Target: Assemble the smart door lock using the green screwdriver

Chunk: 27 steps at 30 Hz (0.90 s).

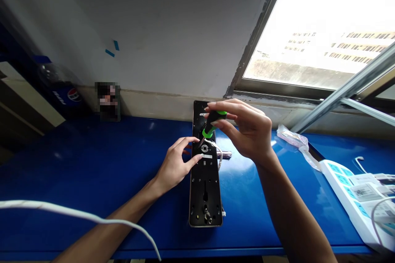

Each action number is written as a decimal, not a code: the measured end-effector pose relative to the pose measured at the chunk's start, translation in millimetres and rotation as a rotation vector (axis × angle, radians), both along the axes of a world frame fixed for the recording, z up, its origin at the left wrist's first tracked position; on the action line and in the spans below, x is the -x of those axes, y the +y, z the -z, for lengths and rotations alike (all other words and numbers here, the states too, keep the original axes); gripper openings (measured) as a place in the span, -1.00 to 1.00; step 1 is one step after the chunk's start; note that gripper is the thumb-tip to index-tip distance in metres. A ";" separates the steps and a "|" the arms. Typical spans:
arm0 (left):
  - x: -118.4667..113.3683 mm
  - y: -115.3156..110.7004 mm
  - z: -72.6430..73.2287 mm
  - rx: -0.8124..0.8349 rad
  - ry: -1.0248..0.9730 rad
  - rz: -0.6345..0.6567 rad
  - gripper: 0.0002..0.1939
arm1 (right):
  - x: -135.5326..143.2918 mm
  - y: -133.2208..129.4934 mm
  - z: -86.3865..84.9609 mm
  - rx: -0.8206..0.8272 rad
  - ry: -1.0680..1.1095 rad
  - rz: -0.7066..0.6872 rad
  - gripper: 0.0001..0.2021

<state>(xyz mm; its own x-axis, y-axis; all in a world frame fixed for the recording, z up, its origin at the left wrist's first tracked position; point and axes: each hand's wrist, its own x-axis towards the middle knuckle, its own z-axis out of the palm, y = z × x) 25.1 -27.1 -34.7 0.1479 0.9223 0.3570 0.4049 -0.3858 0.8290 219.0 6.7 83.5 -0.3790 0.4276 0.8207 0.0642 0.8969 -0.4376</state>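
A long black door lock panel (205,193) lies on the blue table, its back with screws and holes facing up. My right hand (247,127) holds a green and black screwdriver (212,121) above the panel, tilted, with its tip down near a round fitting (204,148). My left hand (177,162) rests at the panel's left edge, thumb and index finger apart, the fingertips beside the screwdriver tip. A white cable (219,154) curves over the panel's right side. Under it, a shiny handle (226,155) sticks out to the right. Whatever the tip touches is too small to make out.
On the blue table (129,152), a white power strip (342,197) with plugs and cables stands at the right. Near the wall lies a clear plastic packet (291,136). A Pepsi bottle (63,86) stands at the back left. A white cord (77,213) crosses the left foreground.
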 end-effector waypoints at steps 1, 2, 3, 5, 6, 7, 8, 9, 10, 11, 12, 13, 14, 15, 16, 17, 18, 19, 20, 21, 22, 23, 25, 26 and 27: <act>0.2 0.0 0.0 -0.003 -0.001 0.001 -0.62 | -0.3 0.9 0.2 -0.046 0.012 0.048 -0.61; 0.3 0.0 0.0 -0.007 0.000 0.002 -0.62 | -0.7 1.5 0.1 -0.084 0.014 0.082 -0.62; 0.5 0.0 -0.2 -0.012 0.003 0.001 -0.63 | -1.0 1.7 -0.2 -0.104 0.006 0.089 -0.64; 0.5 0.1 -0.7 -0.025 0.010 -0.002 -0.63 | -1.0 0.7 -1.0 -0.060 -0.033 0.036 -0.65; 0.4 0.1 -1.0 -0.029 0.013 -0.003 -0.63 | -0.7 -0.2 -1.3 -0.017 -0.058 -0.013 -0.62; 0.3 0.0 -1.3 -0.030 0.016 -0.003 -0.64 | -0.3 -1.2 -1.5 0.024 -0.073 -0.057 -0.59; 0.1 -0.1 -1.5 -0.030 0.018 -0.002 -0.63 | 0.1 -1.9 -1.4 0.052 -0.074 -0.081 -0.57; 0.0 -0.2 -1.6 -0.029 0.018 -0.002 -0.63 | 0.4 -2.1 -1.1 0.062 -0.062 -0.078 -0.57; -0.1 -0.4 -1.7 -0.028 0.019 -0.002 -0.63 | 0.7 -2.0 -0.7 0.046 -0.041 -0.045 -0.59; -0.1 -0.5 -1.7 -0.027 0.021 -0.002 -0.63 | 0.7 -1.5 -0.3 0.009 -0.017 0.011 -0.62; -0.2 -0.7 -1.8 -0.027 0.022 -0.001 -0.64 | 0.5 -0.8 0.1 -0.034 0.006 0.073 -0.63; -0.2 -0.8 -1.8 -0.027 0.023 0.000 -0.64 | 0.2 -0.1 0.3 -0.072 0.022 0.119 -0.63; -0.2 -0.8 -1.9 -0.027 0.024 0.001 -0.64 | -0.1 0.3 0.3 -0.095 0.025 0.137 -0.65; -0.2 -0.8 -1.9 -0.026 0.025 0.002 -0.65 | -0.4 0.2 0.0 -0.095 0.015 0.124 -0.67; -0.1 -0.7 -1.9 -0.025 0.025 0.004 -0.65 | -0.5 -0.1 -0.3 -0.068 -0.005 0.082 -0.68; 0.0 -0.5 -1.9 -0.023 0.024 0.006 -0.65 | -0.5 -0.8 -0.6 -0.023 -0.030 0.020 -0.66; 0.1 -0.3 -1.7 -0.021 0.023 0.007 -0.66 | -0.2 -1.5 -0.8 0.025 -0.046 -0.042 -0.62; 0.2 -0.1 -1.6 -0.018 0.020 0.010 -0.66 | 0.2 -2.1 -0.7 0.065 -0.051 -0.089 -0.59; 0.4 0.1 -1.3 -0.015 0.017 0.013 -0.66 | 0.7 -2.3 -0.5 0.087 -0.041 -0.109 -0.58; 0.5 0.2 -1.1 -0.013 0.013 0.016 -0.66 | 1.1 -2.1 -0.2 0.082 -0.023 -0.100 -0.59; 0.6 0.3 -1.0 -0.010 0.010 0.017 -0.66 | 1.3 -1.6 0.2 0.051 -0.001 -0.063 -0.61; 0.6 0.4 -0.9 -0.007 0.009 0.018 -0.66 | 1.4 -1.0 0.5 0.005 0.019 -0.011 -0.63; 0.6 0.3 -0.9 -0.003 0.009 0.019 -0.66 | 0.9 0.0 0.6 -0.068 0.029 0.077 -0.65; 0.5 0.2 -0.9 -0.003 0.009 0.019 -0.65 | 0.6 0.0 0.3 -0.074 0.018 0.089 -0.66; 0.5 0.1 -1.0 -0.005 0.010 0.020 -0.65 | 0.4 -0.4 -0.1 -0.052 -0.004 0.076 -0.67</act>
<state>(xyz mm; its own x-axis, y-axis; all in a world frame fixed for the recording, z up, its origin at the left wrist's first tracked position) 24.7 -27.0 -33.7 0.1694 0.9173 0.3602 0.4051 -0.3980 0.8231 218.6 6.3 83.5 -0.3509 0.4121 0.8408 0.1343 0.9108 -0.3904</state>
